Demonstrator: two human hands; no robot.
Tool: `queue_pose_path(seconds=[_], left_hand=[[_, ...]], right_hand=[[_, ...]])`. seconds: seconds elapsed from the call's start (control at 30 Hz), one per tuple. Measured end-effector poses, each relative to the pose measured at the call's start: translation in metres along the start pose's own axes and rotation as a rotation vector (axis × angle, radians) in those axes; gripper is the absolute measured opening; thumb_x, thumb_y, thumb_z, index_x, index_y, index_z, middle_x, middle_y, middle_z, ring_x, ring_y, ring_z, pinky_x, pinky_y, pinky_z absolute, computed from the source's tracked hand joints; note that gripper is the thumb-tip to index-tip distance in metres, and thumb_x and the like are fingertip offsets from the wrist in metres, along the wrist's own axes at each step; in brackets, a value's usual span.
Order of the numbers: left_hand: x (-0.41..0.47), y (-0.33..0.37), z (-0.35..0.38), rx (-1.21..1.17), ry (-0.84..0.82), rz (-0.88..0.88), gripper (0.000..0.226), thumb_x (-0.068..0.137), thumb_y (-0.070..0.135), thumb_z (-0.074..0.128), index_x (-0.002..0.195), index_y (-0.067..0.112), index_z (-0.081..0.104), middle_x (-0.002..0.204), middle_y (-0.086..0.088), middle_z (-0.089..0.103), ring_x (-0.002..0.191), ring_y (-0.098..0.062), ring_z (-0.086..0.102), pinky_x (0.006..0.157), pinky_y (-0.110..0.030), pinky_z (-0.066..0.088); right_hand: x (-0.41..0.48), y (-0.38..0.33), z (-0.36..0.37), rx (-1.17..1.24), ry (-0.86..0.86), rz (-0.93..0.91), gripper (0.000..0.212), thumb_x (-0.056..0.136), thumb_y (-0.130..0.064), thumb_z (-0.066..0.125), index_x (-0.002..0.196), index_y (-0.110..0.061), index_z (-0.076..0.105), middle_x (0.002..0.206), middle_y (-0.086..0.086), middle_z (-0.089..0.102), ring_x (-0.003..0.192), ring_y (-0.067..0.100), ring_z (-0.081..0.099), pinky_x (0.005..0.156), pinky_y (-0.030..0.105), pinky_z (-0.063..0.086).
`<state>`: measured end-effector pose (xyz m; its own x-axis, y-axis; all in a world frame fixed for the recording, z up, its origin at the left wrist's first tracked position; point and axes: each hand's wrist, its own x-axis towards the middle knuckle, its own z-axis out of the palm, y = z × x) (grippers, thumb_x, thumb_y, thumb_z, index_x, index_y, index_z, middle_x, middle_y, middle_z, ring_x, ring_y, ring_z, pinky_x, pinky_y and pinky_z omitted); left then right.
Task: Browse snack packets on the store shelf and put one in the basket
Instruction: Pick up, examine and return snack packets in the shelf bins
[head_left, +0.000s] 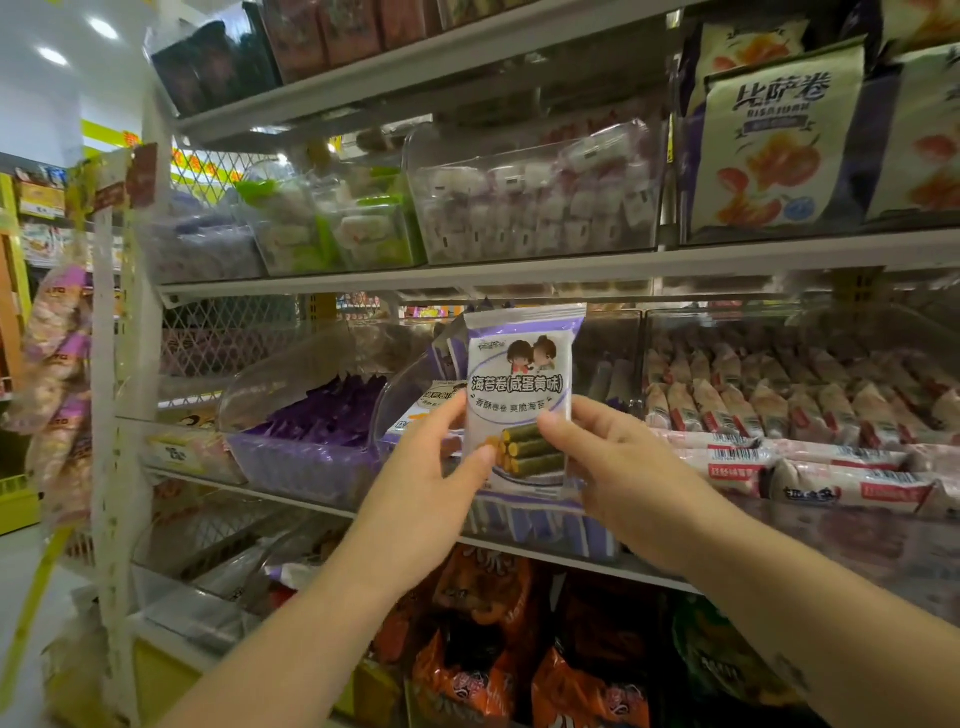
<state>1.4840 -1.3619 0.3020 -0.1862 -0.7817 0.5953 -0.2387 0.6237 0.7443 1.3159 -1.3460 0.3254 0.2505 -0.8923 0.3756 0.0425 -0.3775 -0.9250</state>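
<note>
I've got the seaweed roll packet (522, 395) dead centre, held up in front of the middle shelf (467, 278), clear of the bins. It stands upright with its long axis vertical, crimped top seal up and printed face toward me. It's a flat, glossy pouch, white with purple borders, two cartoon figures near the top and green rolls pictured near the bottom.

Both hands are clamped on it. The left hand (431, 467) pinches the lower left edge with its thumb across the front. The right hand (608, 457) pinches the right edge, thumb on the front, fingers tucked behind.

Just behind and below the packet, I see a clear plastic bin (545, 525) holding more purple-and-white packets. To the left is a curved clear bin of shiny purple wrappers (317, 415). To the right lie pink-and-white stick packs (779, 467) in rows.

Up a level is a clear tub of small white-wrapped sweets (535, 202), with cream-and-navy pizza roll bags (779, 140) beside it. Orange crinkly bags (467, 670) fill the shelf below.

The shelving is pale grey metal with a diamond mesh back panel (228, 332), and round ceiling lights (101, 28) glow at top left.
</note>
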Motion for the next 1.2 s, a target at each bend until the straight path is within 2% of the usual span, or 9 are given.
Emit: queue_pose_path(seconds=[0.07,0.13,0.2,0.27,0.5,0.7,0.9,1.0,1.2], left_hand=[[-0.003,0.006,0.008,-0.245,-0.095,-0.049,0.038,0.087,0.049,0.06,0.104,0.077,0.042,0.114,0.043,0.057,0.114,0.017,0.049,0.097,-0.022,0.04],[-0.001,0.005,0.012,-0.471,-0.167,-0.099,0.06,0.071,0.066,0.064,0.127,0.062,0.042,0.129,0.026,0.058,0.128,-0.002,0.048,0.111,-0.04,0.035],[-0.001,0.005,0.012,-0.582,-0.169,-0.108,0.082,0.066,0.064,0.067,0.139,0.038,0.041,0.132,0.003,0.061,0.126,-0.019,0.054,0.108,-0.048,0.04],[0.0,0.005,0.006,-0.646,-0.139,-0.091,0.068,0.074,0.053,0.066,0.134,0.026,0.05,0.124,-0.005,0.067,0.117,-0.022,0.061,0.096,-0.042,0.051],[0.0,-0.004,-0.009,-0.854,-0.145,-0.124,0.044,0.088,0.026,0.054,0.132,0.028,0.053,0.129,-0.004,0.064,0.117,-0.026,0.062,0.087,-0.044,0.056],[0.004,-0.006,-0.007,-0.898,-0.169,-0.127,0.042,0.092,0.024,0.053,0.134,0.029,0.052,0.131,-0.006,0.063,0.118,-0.027,0.061,0.083,-0.042,0.057],[0.005,-0.009,-0.003,-0.366,0.146,-0.08,0.054,0.094,0.018,0.059,0.12,0.064,0.046,0.127,0.005,0.06,0.105,-0.016,0.067,0.086,-0.044,0.057],[0.004,-0.006,-0.002,-0.039,0.219,-0.046,0.063,0.09,0.032,0.063,0.142,0.05,0.031,0.133,0.013,0.044,0.107,-0.006,0.062,0.085,-0.034,0.058],[0.003,0.003,-0.005,0.037,0.187,-0.033,0.065,0.087,0.024,0.063,0.143,0.043,0.035,0.132,0.007,0.054,0.111,-0.012,0.06,0.093,-0.04,0.053]], right_hand=[[-0.002,0.002,0.006,-0.189,-0.003,-0.155,0.026,0.093,-0.029,0.053,0.117,-0.028,0.063,0.103,-0.014,0.073,0.088,-0.004,0.067,0.062,0.007,0.048],[-0.004,0.004,0.01,-0.285,-0.06,-0.268,0.036,0.09,-0.035,0.053,0.125,-0.031,0.059,0.113,-0.016,0.07,0.099,-0.003,0.065,0.072,0.011,0.051],[-0.006,0.007,0.013,-0.391,-0.14,-0.301,0.043,0.093,-0.04,0.047,0.136,-0.036,0.05,0.128,-0.016,0.061,0.117,0.003,0.058,0.094,0.028,0.05],[-0.006,0.009,0.01,-0.5,-0.146,-0.32,0.045,0.093,-0.045,0.044,0.137,-0.042,0.047,0.134,-0.021,0.053,0.124,-0.001,0.049,0.104,0.033,0.043],[0.005,-0.002,-0.004,-0.38,0.08,-0.223,0.046,0.091,-0.021,0.061,0.127,-0.045,0.044,0.112,-0.019,0.063,0.094,-0.01,0.062,0.074,0.016,0.055],[0.009,-0.009,-0.01,-0.185,-0.084,0.001,0.034,0.093,-0.021,0.058,0.127,-0.024,0.055,0.102,-0.002,0.074,0.084,0.009,0.071,0.068,0.027,0.057],[0.007,-0.003,-0.013,-0.407,-0.039,-0.122,0.033,0.087,-0.022,0.066,0.115,-0.03,0.052,0.103,-0.01,0.071,0.089,0.009,0.071,0.074,0.036,0.06],[0.004,0.003,-0.006,-0.509,-0.059,-0.224,0.035,0.085,-0.026,0.067,0.113,-0.034,0.047,0.107,-0.01,0.069,0.086,0.007,0.071,0.072,0.034,0.061],[0.001,0.006,0.002,-0.655,-0.033,-0.371,0.044,0.085,-0.027,0.067,0.108,-0.051,0.039,0.104,-0.018,0.067,0.082,0.02,0.069,0.069,0.043,0.058]])
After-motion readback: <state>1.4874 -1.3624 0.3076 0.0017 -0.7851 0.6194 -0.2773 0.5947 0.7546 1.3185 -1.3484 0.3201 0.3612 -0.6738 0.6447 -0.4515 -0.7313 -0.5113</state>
